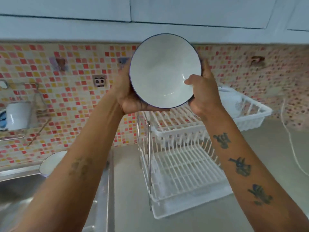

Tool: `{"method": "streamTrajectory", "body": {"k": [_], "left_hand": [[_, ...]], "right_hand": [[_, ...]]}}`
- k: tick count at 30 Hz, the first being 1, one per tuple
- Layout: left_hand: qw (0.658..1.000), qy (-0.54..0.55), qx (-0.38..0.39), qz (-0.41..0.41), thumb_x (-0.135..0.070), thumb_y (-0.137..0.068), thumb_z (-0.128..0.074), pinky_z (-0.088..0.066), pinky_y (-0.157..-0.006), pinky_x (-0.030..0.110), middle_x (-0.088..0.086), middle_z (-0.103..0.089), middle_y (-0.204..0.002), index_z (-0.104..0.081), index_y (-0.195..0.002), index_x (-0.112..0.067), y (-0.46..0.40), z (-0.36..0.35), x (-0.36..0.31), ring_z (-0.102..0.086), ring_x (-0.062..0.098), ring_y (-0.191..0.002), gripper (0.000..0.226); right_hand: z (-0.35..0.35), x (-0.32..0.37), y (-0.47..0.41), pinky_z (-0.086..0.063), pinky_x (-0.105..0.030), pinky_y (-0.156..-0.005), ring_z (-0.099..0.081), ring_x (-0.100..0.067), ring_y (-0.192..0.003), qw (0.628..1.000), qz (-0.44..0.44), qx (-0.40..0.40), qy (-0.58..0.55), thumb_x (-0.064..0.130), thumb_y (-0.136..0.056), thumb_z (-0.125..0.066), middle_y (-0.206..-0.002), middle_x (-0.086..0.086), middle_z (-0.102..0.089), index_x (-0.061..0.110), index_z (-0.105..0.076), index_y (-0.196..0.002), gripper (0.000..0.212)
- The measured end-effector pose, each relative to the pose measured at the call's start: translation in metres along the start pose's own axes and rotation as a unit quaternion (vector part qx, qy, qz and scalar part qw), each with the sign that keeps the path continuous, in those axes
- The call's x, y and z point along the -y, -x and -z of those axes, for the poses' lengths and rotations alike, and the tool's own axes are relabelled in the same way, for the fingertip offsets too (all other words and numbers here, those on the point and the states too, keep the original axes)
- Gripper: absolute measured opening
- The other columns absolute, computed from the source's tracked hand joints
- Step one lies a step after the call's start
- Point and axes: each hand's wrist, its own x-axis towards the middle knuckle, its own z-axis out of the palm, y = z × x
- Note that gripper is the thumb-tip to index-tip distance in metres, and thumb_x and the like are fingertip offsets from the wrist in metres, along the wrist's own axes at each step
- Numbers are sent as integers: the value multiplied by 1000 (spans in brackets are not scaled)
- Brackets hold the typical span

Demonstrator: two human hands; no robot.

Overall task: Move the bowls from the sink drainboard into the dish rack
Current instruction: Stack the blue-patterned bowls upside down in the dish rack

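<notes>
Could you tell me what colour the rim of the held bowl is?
Dark blue, around a white bowl; the head view shows it.

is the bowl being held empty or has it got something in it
Empty: the bowl is tipped toward the camera and its white inside shows bare, with only glints of light.

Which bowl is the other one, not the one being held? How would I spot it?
Find the steel sink at lower left. On its back edge, under the mosaic tiles, the second white bowl peeks out behind the left forearm. Unlike the held bowl, no hand touches it.
</notes>
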Motion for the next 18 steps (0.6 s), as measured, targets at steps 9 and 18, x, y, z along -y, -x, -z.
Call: {"method": "streamTrajectory", "body": {"k": [9, 18], "left_hand": [[969, -201, -142, -10, -65, -91, -39, -55, -75, 45, 7, -70, -105, -67, -101, -25, -57, -28, 20, -67, 29, -88, 49], [862, -468, -152, -124, -39, -79, -77, -42, -47, 22, 2, -58, -80, -43, -98, -12, -80, -27, 51, -53, 5, -51, 47]], "right_hand": [[80, 29, -47, -49, -47, -87, -59, -27, -105, 951, -223, 108, 182, 67, -91, -25, -114, -3, -60, 27, -60, -101, 53], [89, -16, -60, -48, -39, -84, -60, -23, -89, 927, -221, 135, 271, 42, -93, -52, -104, -6, -66, 23, -61, -105, 25]]}}
